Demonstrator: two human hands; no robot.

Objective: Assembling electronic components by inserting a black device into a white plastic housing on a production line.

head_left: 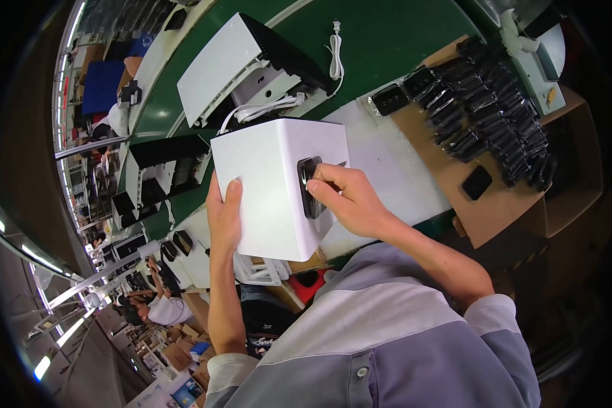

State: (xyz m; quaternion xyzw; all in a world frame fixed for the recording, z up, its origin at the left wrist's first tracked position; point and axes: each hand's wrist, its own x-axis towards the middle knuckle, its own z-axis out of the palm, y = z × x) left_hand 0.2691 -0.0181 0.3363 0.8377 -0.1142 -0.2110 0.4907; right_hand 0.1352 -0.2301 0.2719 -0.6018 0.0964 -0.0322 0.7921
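A white box-shaped appliance housing (258,183) is held up in front of me, tilted, its broad face toward the left. My left hand (225,211) grips its left side, thumb on the front face and fingers behind. On the narrower right side sits a black glossy oblong panel (310,185) with rounded ends. Thumb and index finger of my right hand (347,196) are pinched together against this panel; whatever lies between the fingertips is hidden. Just beyond stands another white and black housing (228,64), open underneath, with a white power cable (268,105) by it.
Many black parts in clear bags (483,102) lie on cardboard (449,163) at the right, one black piece (477,183) apart. A coiled white plug cable (336,58) rests on the green bench (381,34). More housings (163,170) stand left; a co-worker (166,309) is farther off.
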